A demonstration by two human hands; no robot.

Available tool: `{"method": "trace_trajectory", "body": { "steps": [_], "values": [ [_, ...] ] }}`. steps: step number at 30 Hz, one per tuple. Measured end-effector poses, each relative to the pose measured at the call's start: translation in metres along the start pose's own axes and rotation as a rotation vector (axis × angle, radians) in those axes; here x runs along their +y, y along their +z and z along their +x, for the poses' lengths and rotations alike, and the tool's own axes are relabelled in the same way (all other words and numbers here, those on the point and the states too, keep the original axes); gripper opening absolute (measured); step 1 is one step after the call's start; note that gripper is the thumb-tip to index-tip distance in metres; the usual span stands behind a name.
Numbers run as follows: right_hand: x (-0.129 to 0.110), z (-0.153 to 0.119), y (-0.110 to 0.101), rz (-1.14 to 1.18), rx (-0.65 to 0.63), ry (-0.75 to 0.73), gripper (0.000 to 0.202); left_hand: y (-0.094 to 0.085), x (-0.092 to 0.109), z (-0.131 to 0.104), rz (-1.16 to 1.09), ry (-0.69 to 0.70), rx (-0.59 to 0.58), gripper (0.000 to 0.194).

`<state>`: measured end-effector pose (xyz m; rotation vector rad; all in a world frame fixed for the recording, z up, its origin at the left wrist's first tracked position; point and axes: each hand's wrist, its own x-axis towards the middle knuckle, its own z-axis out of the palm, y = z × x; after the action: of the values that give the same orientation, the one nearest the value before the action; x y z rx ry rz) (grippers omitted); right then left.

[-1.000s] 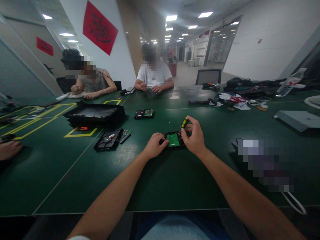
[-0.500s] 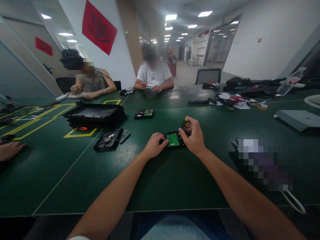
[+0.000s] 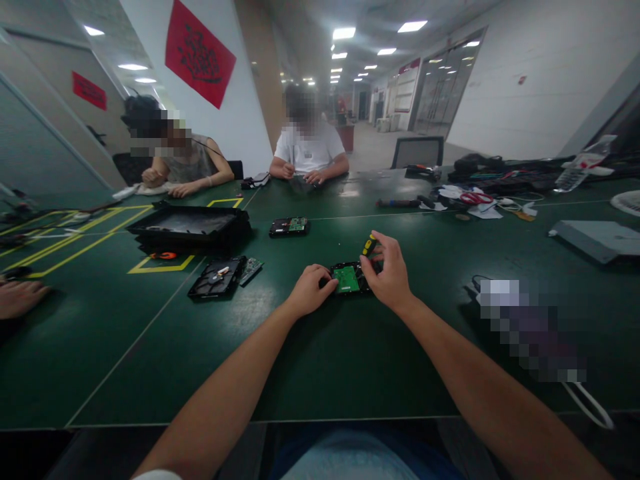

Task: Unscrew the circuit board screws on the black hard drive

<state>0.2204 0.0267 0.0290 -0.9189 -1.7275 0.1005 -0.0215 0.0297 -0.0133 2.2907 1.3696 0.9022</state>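
A hard drive [image 3: 347,278] with a green circuit board facing up lies on the green table in front of me. My left hand [image 3: 313,290] grips its left end between thumb and fingers. At the drive's right side, my right hand [image 3: 389,270] holds a yellow and black screwdriver [image 3: 369,245] by its handle, tilted over the drive. The screwdriver's tip is too small to make out. Left of my hands lie an opened black drive case [image 3: 217,277] and a loose circuit board [image 3: 251,271]. Another drive [image 3: 289,227] rests farther back.
Black trays [image 3: 193,227] are stacked at the left. Two people sit across the table, and another person's hand [image 3: 23,298] rests at the left edge. At the right are a grey metal box [image 3: 597,240], a blurred-out object, cables and a plastic bottle [image 3: 584,165].
The screwdriver handle has turned in my right hand, showing more of its yellow parts. My left hand stays on the drive. The view has shifted very slightly.
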Motion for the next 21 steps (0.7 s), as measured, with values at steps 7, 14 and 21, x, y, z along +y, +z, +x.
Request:
{"method": "trace_trajectory", "body": {
  "steps": [7,14,21],
  "values": [
    [0.0002,-0.0005,0.0005,0.02,0.019,0.008,0.059,0.0011,-0.002,0.0004,0.006,0.019,0.015,0.018],
    [-0.0043,0.0007,-0.0011,0.03,-0.016,0.013,0.062,0.0014,-0.0022,0.0,0.002,0.027,0.022,0.018],
    [-0.0012,0.0002,-0.0014,0.029,-0.022,0.013,0.062,0.0006,-0.0019,-0.0002,-0.001,0.018,0.017,0.019]
  ]
}}
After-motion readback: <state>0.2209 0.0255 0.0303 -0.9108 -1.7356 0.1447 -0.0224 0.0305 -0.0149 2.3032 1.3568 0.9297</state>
